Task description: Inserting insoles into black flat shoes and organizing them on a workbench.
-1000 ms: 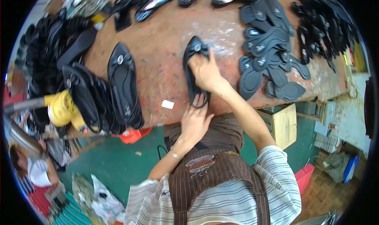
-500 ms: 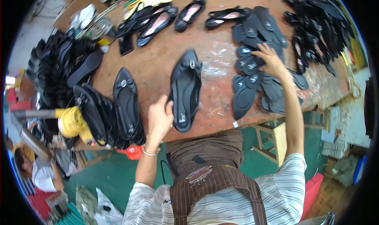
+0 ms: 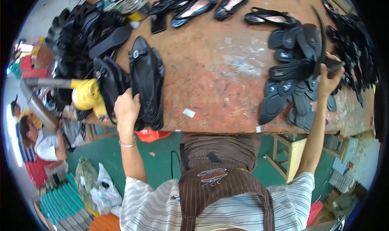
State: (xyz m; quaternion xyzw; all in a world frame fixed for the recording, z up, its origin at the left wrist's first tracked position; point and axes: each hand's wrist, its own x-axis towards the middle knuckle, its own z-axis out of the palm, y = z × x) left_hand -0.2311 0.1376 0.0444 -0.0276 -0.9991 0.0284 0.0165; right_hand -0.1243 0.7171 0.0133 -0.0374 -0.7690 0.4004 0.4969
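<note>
At the left of the table, my left hand (image 3: pixel 127 109) is closed at the heel side of a black flat shoe (image 3: pixel 142 77) with a silver buckle. That shoe lies on a row of similar shoes, beside another row of black flats (image 3: pixel 111 83). Out to the right, my right hand (image 3: pixel 333 73) holds a black insole (image 3: pixel 319 44), raised on edge and bent. A further dark piece shows by its fingertips, partly hidden. Beneath and around it lie loose black insoles (image 3: pixel 302 99) in overlapping piles.
Slingback flats with pink linings (image 3: pixel 231 6) stand along the table's far side. A heap of black shoe parts (image 3: pixel 354 52) fills the far right. On the left are stacked dark soles (image 3: pixel 77 40) and a yellow machine part (image 3: pixel 86 95). Another person sits at the lower left.
The shoe from mid-table has moved left with my left hand onto the row. My right hand has shifted right and lifted an insole off the pile. The whole view has shifted too.
</note>
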